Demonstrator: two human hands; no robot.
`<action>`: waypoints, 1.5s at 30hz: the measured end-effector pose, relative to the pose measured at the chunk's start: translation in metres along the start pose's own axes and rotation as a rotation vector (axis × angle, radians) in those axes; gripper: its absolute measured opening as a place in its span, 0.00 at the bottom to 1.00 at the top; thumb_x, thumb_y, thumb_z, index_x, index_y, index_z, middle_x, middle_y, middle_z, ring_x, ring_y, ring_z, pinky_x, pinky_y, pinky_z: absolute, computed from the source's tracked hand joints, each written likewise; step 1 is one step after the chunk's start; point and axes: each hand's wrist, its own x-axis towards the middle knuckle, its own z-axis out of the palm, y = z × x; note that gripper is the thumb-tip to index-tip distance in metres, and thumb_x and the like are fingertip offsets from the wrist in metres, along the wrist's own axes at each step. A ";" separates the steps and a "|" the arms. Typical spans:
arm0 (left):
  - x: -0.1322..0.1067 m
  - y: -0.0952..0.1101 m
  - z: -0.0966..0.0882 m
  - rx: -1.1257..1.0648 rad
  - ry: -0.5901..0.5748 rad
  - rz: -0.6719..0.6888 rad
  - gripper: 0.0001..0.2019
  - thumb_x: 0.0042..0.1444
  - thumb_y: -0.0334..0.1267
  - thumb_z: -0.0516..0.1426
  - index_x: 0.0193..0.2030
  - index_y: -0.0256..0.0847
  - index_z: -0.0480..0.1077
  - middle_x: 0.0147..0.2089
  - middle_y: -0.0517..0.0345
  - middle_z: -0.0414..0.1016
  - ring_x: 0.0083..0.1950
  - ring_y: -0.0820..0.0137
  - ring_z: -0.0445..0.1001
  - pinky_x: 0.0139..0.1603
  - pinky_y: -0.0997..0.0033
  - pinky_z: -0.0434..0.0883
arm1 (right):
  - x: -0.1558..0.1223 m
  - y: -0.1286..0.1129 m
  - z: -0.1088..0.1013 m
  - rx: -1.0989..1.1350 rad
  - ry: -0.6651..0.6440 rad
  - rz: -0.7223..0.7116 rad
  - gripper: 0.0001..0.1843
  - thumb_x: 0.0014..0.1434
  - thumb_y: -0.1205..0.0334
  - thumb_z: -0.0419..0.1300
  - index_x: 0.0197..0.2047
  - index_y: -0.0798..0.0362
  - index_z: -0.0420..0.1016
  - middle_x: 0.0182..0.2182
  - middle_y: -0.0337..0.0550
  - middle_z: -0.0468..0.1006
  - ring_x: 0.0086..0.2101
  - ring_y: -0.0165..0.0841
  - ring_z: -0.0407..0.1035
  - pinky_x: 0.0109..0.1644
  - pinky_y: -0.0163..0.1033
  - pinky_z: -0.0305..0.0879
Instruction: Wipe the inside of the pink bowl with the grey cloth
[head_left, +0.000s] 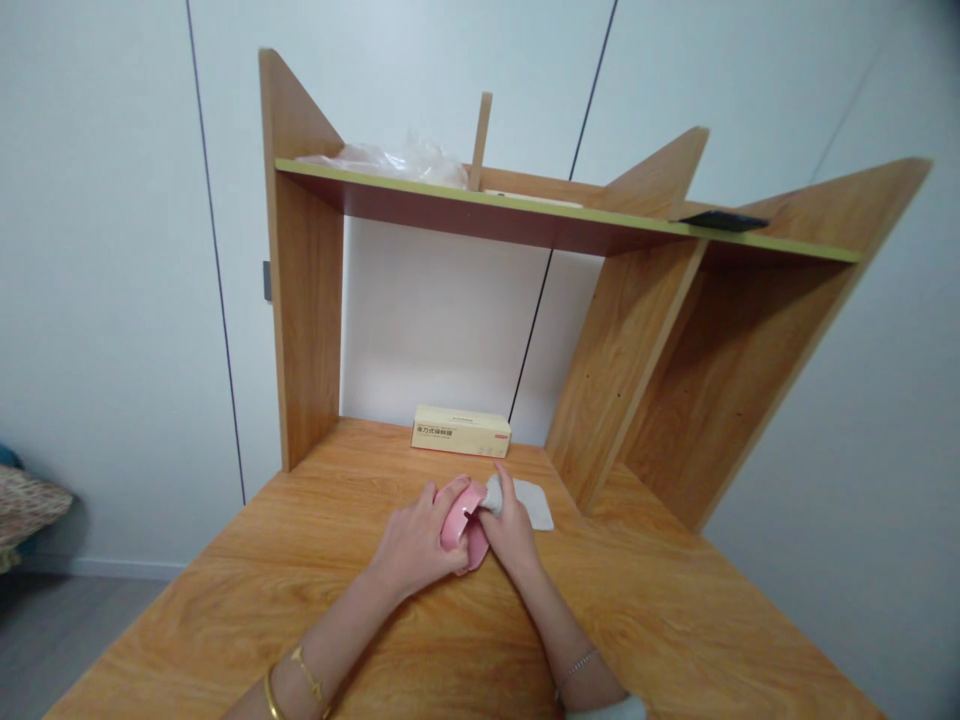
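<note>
Pink object [459,520] held between two hands low over a wooden desk [300,560].

Curled around the pink object from its own side, the left hand [415,545] has the fingers folded over the top edge and the thumb underneath. The right hand [514,535] is closed on one end of a grey cloth [534,503] and presses it against the object's far rim. The rest of the cloth lies flat on the desk just beyond and to the right of that hand. What the pink object is cannot be told. A pale cardboard box [460,431] lies near, straight ahead of both hands, against the back panel. Well above them a shelf [525,215] carries a clear plastic bag [397,160] on the left and a flat black item [724,220] on the right.
</note>
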 end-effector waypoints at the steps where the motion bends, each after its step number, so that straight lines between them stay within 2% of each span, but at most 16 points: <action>1: 0.000 -0.002 0.002 -0.035 0.025 -0.011 0.32 0.48 0.45 0.52 0.61 0.51 0.48 0.52 0.52 0.63 0.48 0.57 0.68 0.45 0.62 0.65 | 0.000 0.002 0.002 0.019 0.002 0.011 0.35 0.48 0.63 0.51 0.61 0.53 0.48 0.35 0.43 0.75 0.34 0.37 0.70 0.37 0.39 0.64; 3: 0.000 -0.006 0.008 -0.129 0.102 -0.059 0.34 0.50 0.47 0.52 0.62 0.46 0.43 0.56 0.50 0.60 0.52 0.58 0.66 0.47 0.62 0.64 | 0.000 0.005 0.005 0.058 0.054 0.027 0.34 0.49 0.61 0.51 0.60 0.54 0.49 0.34 0.43 0.75 0.35 0.38 0.70 0.38 0.40 0.64; 5: 0.000 -0.008 0.016 -0.233 0.175 -0.109 0.38 0.49 0.48 0.53 0.63 0.42 0.40 0.58 0.46 0.57 0.54 0.57 0.64 0.48 0.61 0.63 | -0.001 0.005 0.008 0.115 0.135 0.053 0.32 0.51 0.59 0.50 0.59 0.55 0.51 0.39 0.48 0.75 0.39 0.39 0.69 0.42 0.41 0.63; 7: 0.000 -0.008 0.024 -0.351 0.185 -0.113 0.40 0.48 0.48 0.55 0.63 0.39 0.38 0.59 0.44 0.57 0.53 0.58 0.65 0.48 0.63 0.64 | -0.001 0.004 0.013 0.178 0.188 0.078 0.31 0.53 0.55 0.50 0.59 0.56 0.52 0.43 0.51 0.72 0.43 0.40 0.67 0.45 0.42 0.61; 11: 0.002 -0.009 0.030 -0.500 0.231 -0.050 0.36 0.49 0.42 0.54 0.62 0.38 0.40 0.59 0.45 0.58 0.55 0.62 0.64 0.52 0.66 0.62 | -0.002 0.003 0.021 0.244 0.150 0.100 0.32 0.53 0.51 0.50 0.58 0.56 0.52 0.47 0.52 0.70 0.45 0.39 0.66 0.47 0.41 0.61; 13: 0.004 -0.012 0.027 -0.492 0.254 -0.072 0.34 0.47 0.38 0.55 0.60 0.39 0.45 0.58 0.47 0.60 0.55 0.62 0.63 0.53 0.65 0.61 | -0.002 0.001 0.021 0.195 0.139 0.110 0.33 0.53 0.52 0.51 0.59 0.56 0.51 0.46 0.53 0.71 0.44 0.39 0.67 0.45 0.41 0.62; 15: 0.006 -0.015 0.022 -0.458 0.214 -0.118 0.34 0.44 0.36 0.56 0.59 0.40 0.49 0.55 0.50 0.64 0.53 0.61 0.65 0.50 0.65 0.63 | -0.002 -0.002 0.018 0.101 0.150 0.130 0.34 0.52 0.53 0.52 0.59 0.56 0.49 0.43 0.53 0.72 0.41 0.40 0.69 0.41 0.40 0.63; 18: 0.007 -0.017 0.017 -0.373 0.135 -0.159 0.34 0.42 0.34 0.56 0.59 0.42 0.50 0.52 0.52 0.68 0.50 0.61 0.68 0.46 0.66 0.65 | -0.003 -0.007 0.007 -0.090 0.137 0.135 0.34 0.51 0.55 0.53 0.60 0.54 0.48 0.34 0.47 0.75 0.35 0.41 0.70 0.36 0.39 0.62; 20: 0.006 -0.017 0.016 -0.321 0.109 -0.163 0.35 0.42 0.34 0.56 0.59 0.42 0.50 0.52 0.52 0.68 0.49 0.60 0.69 0.45 0.67 0.65 | -0.003 -0.010 0.000 -0.201 0.103 0.086 0.34 0.51 0.58 0.54 0.60 0.52 0.48 0.31 0.44 0.75 0.34 0.40 0.70 0.35 0.38 0.61; 24: 0.004 -0.014 0.013 -0.269 0.095 -0.138 0.34 0.43 0.35 0.55 0.60 0.43 0.50 0.54 0.52 0.67 0.50 0.60 0.69 0.45 0.66 0.65 | -0.002 -0.009 -0.005 -0.268 0.074 -0.009 0.34 0.51 0.58 0.53 0.60 0.51 0.48 0.35 0.45 0.75 0.37 0.41 0.69 0.37 0.39 0.60; 27: 0.002 -0.013 0.011 -0.234 0.097 -0.087 0.35 0.43 0.37 0.56 0.61 0.43 0.49 0.56 0.50 0.65 0.52 0.59 0.67 0.49 0.64 0.63 | -0.001 -0.002 -0.001 -0.197 0.040 0.032 0.35 0.49 0.59 0.55 0.60 0.53 0.49 0.36 0.46 0.75 0.37 0.41 0.69 0.36 0.39 0.61; 30: 0.001 -0.013 0.010 -0.236 0.089 -0.051 0.36 0.44 0.40 0.57 0.61 0.44 0.49 0.56 0.50 0.65 0.53 0.58 0.66 0.50 0.64 0.63 | 0.000 0.005 0.005 -0.034 0.019 0.071 0.34 0.48 0.61 0.54 0.59 0.53 0.52 0.33 0.43 0.75 0.34 0.37 0.70 0.35 0.37 0.62; 35: 0.003 -0.016 0.015 -0.320 0.164 -0.146 0.39 0.48 0.47 0.56 0.63 0.40 0.41 0.56 0.45 0.64 0.52 0.57 0.67 0.48 0.60 0.64 | 0.000 0.008 0.013 0.167 0.131 0.136 0.29 0.50 0.59 0.52 0.55 0.56 0.58 0.37 0.48 0.75 0.37 0.38 0.69 0.40 0.39 0.63; 38: 0.004 -0.019 0.022 -0.426 0.180 -0.088 0.41 0.47 0.47 0.57 0.63 0.39 0.40 0.57 0.45 0.61 0.54 0.59 0.65 0.50 0.61 0.64 | -0.001 0.007 0.020 0.270 0.148 0.150 0.24 0.51 0.58 0.49 0.52 0.57 0.61 0.41 0.49 0.74 0.42 0.37 0.68 0.44 0.38 0.63; 41: 0.006 -0.025 0.028 -0.511 0.197 -0.034 0.36 0.49 0.43 0.56 0.61 0.38 0.42 0.55 0.47 0.63 0.51 0.63 0.67 0.48 0.66 0.65 | -0.001 0.003 0.026 0.292 0.125 0.130 0.24 0.51 0.58 0.48 0.51 0.58 0.61 0.43 0.49 0.73 0.42 0.35 0.68 0.45 0.37 0.63; 45: 0.009 -0.030 0.027 -0.470 0.224 -0.087 0.33 0.47 0.40 0.56 0.59 0.39 0.47 0.47 0.52 0.70 0.42 0.65 0.71 0.41 0.67 0.68 | -0.002 -0.004 0.026 0.190 0.143 0.126 0.25 0.48 0.60 0.51 0.50 0.58 0.60 0.42 0.50 0.73 0.40 0.36 0.69 0.43 0.37 0.63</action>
